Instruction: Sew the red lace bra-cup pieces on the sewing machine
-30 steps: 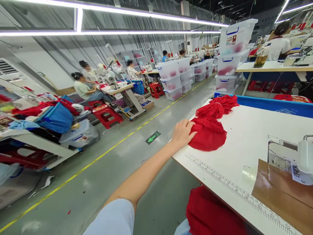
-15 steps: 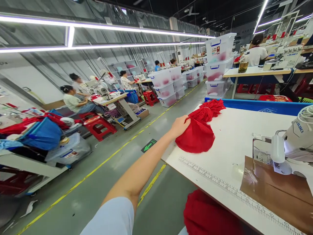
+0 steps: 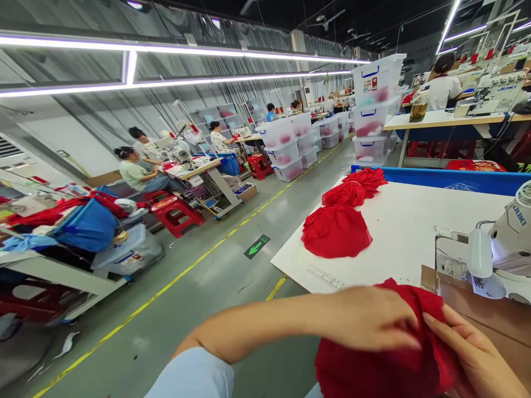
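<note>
My left hand (image 3: 373, 318) reaches across the front of a red cloth piece (image 3: 369, 367), slightly blurred. Its thumb and fingers are apart, and the palm side is hidden. On the right, my right hand (image 3: 468, 348) is closed on the upper edge of this cloth, thumb in front. The gathered cloth hangs over my lap at the table's near edge. Farther off, a rounded red cloth piece (image 3: 336, 232) lies on the white table (image 3: 402, 221), with a bunched red bundle (image 3: 352, 187) just behind it.
A sewing machine (image 3: 510, 232) stands at the table's right, beside a brown sheet (image 3: 489, 326). A printed ruler (image 3: 326, 275) runs along the near edge. Beyond are a blue trough (image 3: 435, 179), stacked clear boxes (image 3: 371, 121), and co-workers seated at machines left and right.
My left hand has let go of the rounded red piece on the table and come back to the cloth at my lap. My right hand has come into view, raising that cloth.
</note>
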Demonstrator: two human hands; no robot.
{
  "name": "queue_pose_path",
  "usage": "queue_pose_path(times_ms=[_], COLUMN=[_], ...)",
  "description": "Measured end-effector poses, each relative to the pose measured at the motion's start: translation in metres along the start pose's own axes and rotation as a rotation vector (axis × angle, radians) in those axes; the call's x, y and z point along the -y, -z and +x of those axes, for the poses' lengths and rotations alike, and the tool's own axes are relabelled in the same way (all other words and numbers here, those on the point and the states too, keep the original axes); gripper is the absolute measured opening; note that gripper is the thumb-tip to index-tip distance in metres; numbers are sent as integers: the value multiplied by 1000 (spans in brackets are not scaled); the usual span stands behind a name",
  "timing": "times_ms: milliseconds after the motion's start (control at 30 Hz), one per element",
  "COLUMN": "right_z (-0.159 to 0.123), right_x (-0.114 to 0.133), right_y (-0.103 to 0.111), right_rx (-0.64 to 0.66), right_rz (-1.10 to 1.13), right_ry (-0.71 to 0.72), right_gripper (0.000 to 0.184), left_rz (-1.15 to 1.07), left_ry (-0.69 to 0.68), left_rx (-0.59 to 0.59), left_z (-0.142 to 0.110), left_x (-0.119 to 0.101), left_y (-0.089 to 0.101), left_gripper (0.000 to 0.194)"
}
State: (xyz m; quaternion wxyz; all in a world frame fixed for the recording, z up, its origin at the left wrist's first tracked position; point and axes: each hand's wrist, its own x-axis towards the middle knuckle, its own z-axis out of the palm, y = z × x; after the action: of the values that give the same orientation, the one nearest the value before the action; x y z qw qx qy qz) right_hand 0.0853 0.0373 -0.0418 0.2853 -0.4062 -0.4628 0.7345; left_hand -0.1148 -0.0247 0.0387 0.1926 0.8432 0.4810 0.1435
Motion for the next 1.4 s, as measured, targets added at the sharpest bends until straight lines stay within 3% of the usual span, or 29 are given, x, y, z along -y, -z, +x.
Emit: queue_pose_path(times_ms=[67, 100, 133, 233, 333, 400, 467, 567, 667, 733, 833, 933, 1033, 1167, 1233, 1333, 1400], right_z=[5, 5, 6, 6, 11, 16, 17, 10, -6, -18, -31, -30, -20, -12, -13, -16, -17], right_x=[-3, -5, -7, -7, -2, 1, 5, 13, 22, 25, 19, 3, -8, -5, 0, 4, 4], right_y=[17, 25, 32, 47, 59, 69, 77, 82, 74, 60, 35, 15, 9, 18, 25, 34, 37], right_rx=[-112, -175, -227, -227, -212, -254, -273, -302, -456, -504, -345, -223, -236, -133, -90, -81, -111], right_rz=[60, 76, 73, -71, -439, -722, -960, -1244, -1473, -1455, -1261, -1259, -1425, -1440, -1398, -1385, -1423], right_ry=[-103, -135, -136, -43, 190, 371, 458, 439, 629, 845, 1004, 968, 828, 777, 805, 835, 866], right_gripper=[80, 83, 83, 79, 75, 69, 64, 63, 62, 50, 30, 32, 42, 44, 44, 44, 47], left_rz=[183, 350, 423, 498, 491, 462, 404, 269, 70, 26, 180, 335, 225, -217, -401, -600, -624], left_ry=[345, 598, 723, 890, 936, 929, 888, 789, 599, 435, 298, 229, 135, 137, 156, 159, 182], left_rx=[-123, -211, -265, -303, -270, -252, -234, -171, -135, -166, -258, -410, -482, -340, -177, 181, 305], left_z=[-4, -6, -10, -21, -28, -30, -32, -36, -44, -49, -50, -42, -34, -26, -18, 0, 11], left_x=[31, 49, 67, 105, 120, 120, 116, 106, 91, 80, 63, 48, 33, 21, 26, 47, 64], left_y=[20, 31, 41, 54, 50, 48, 53, 70, 87, 91, 88, 87, 97, 110, 107, 85, 63], left_gripper=[5, 5, 3, 18, 23, 38, 50, 48, 44, 44, 35, 20, 26, 36, 42, 44, 40])
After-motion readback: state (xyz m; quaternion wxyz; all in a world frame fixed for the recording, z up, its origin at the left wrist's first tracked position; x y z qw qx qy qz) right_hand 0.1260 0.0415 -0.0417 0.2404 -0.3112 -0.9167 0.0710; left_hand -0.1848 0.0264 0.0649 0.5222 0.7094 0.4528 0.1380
